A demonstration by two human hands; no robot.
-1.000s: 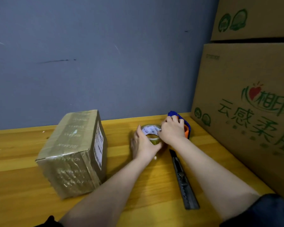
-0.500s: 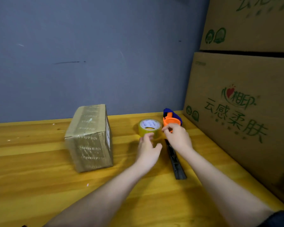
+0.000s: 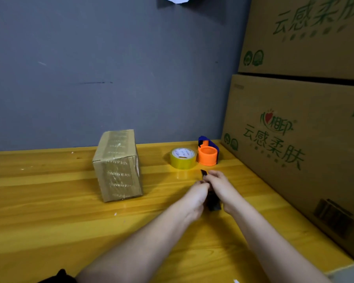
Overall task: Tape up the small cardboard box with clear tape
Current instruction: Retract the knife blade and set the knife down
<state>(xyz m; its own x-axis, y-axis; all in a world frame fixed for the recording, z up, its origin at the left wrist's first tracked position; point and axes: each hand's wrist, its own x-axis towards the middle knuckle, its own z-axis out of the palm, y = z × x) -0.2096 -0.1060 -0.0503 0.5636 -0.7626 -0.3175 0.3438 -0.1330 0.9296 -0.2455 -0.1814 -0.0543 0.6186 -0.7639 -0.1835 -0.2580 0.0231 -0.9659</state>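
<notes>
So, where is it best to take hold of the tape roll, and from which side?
Grip the tape roll from above, fingers across its outer wall front to back. It lies flat with its hole up, and the orange dispenser crowds its right side.

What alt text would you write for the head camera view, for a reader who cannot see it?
Both hands, left hand and right hand, close around a dark utility knife on a yellow wooden table. Behind them sit a clear tape roll and an orange tape dispenser; a small cardboard box stands left.
</notes>
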